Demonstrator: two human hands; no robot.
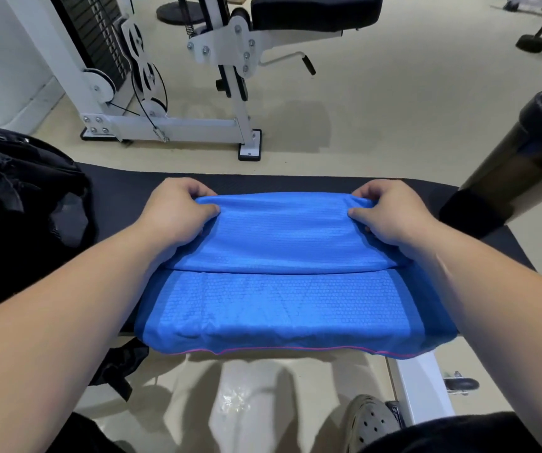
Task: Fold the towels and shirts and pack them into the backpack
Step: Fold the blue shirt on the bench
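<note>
Blue towel [279, 289] sits partly folded on the black worktop [122, 191], near edge hanging over a bit. Left hand [178, 207] and right hand [390, 214] each pinch a far corner of the top fold, fingers curled round the cloth. Black backpack [18, 191] sits off left, dark bottle [521, 152] far right.

1 view | head-worn | looks forward and down | close above bench [116, 191]
</note>
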